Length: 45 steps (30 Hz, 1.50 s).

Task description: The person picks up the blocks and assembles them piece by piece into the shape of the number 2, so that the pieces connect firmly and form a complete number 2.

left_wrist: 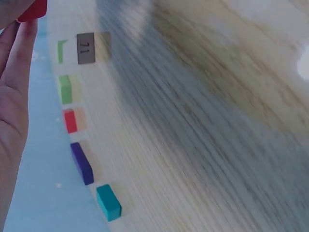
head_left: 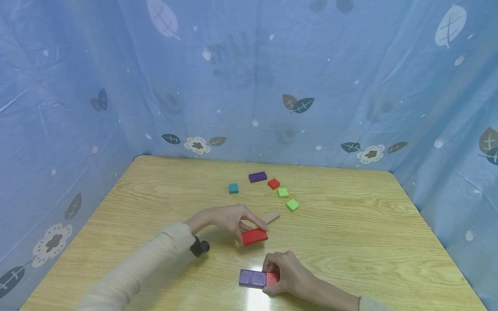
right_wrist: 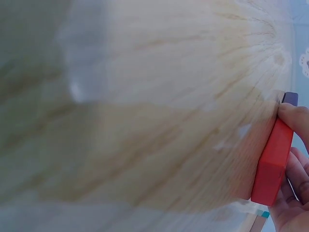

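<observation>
Tabletop [head_left: 350, 216] with pale wood grain spreads across the lower half of the head view, under a blue patterned curtain [head_left: 249, 77] that fills the upper half. Just below the centre of that view, the left hand [head_left: 232, 219] pinches a long red block [head_left: 254, 236] between thumb and fingers; whether the block touches the table I cannot tell. A black device [head_left: 200, 246] sits at this wrist, below a cream sleeve [head_left: 155, 252].

At the bottom of the frame, right of centre, the right hand [head_left: 289, 274] has thumb and fingers clamped on a red piece [head_left: 272, 279]. This piece lies against the right end of a purple bar [head_left: 252, 278], which has a line across its middle.

Behind the left hand, a pale wooden strip [head_left: 272, 217] lies slantwise, partly hidden. Farther up, near the centre, are a teal block [head_left: 233, 188] at the left, a purple block [head_left: 257, 177] at the top, a small red block [head_left: 274, 184] to its right, then an upper green block [head_left: 282, 193] and a lower green block [head_left: 292, 205], all apart from one another.
</observation>
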Each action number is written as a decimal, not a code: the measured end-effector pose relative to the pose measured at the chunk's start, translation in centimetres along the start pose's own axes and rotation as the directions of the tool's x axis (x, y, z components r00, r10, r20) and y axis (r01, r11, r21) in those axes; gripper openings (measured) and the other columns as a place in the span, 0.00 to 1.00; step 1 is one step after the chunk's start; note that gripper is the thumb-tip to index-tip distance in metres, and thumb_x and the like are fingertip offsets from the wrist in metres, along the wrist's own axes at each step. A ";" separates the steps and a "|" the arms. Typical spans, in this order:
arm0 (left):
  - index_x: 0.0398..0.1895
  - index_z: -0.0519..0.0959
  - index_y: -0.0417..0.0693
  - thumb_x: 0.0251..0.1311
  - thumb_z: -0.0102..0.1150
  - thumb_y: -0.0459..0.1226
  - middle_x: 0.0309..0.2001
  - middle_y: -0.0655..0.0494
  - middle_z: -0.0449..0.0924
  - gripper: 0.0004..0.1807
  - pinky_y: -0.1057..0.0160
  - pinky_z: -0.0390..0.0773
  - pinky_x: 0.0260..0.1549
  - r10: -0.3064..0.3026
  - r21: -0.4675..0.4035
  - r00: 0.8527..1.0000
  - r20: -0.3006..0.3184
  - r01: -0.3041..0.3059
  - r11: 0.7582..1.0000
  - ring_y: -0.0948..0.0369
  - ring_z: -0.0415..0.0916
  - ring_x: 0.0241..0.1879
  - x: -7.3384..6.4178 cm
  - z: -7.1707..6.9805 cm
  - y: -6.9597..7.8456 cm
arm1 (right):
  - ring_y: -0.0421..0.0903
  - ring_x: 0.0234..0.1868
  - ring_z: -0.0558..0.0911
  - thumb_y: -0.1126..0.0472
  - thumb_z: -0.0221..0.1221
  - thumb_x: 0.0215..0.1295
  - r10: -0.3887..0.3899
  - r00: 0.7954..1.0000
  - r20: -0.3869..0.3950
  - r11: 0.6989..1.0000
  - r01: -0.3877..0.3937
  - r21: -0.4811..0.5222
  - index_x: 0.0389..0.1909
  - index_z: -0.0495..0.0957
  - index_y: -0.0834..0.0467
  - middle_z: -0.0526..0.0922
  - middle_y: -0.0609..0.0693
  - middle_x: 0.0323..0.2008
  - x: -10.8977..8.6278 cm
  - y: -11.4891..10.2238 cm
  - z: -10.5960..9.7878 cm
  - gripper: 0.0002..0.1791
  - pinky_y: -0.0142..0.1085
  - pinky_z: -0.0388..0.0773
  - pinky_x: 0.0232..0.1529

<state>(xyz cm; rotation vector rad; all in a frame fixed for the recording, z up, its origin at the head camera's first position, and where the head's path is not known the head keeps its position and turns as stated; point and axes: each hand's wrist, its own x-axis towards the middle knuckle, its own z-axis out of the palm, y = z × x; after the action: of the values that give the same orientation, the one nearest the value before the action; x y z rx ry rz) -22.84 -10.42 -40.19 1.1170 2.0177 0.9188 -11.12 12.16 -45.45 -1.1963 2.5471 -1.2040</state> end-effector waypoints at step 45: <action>0.59 0.76 0.42 0.38 0.71 0.19 0.60 0.56 0.75 0.38 0.74 0.72 0.51 0.065 -0.023 0.989 0.130 -0.063 0.998 0.70 0.71 0.57 1.8 4.5 -0.2 | 0.27 0.26 0.74 0.65 0.74 0.36 0.029 0.999 -0.017 0.999 -0.029 0.030 0.27 0.75 0.54 0.79 0.36 0.23 -0.3 0.0 0.1 0.18 0.21 0.72 0.25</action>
<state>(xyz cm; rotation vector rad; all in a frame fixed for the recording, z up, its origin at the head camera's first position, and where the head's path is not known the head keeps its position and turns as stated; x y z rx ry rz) -20.14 -7.69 -43.12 1.2057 1.8733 0.8717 -10.84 12.33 -45.54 -1.1435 2.5403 -1.2474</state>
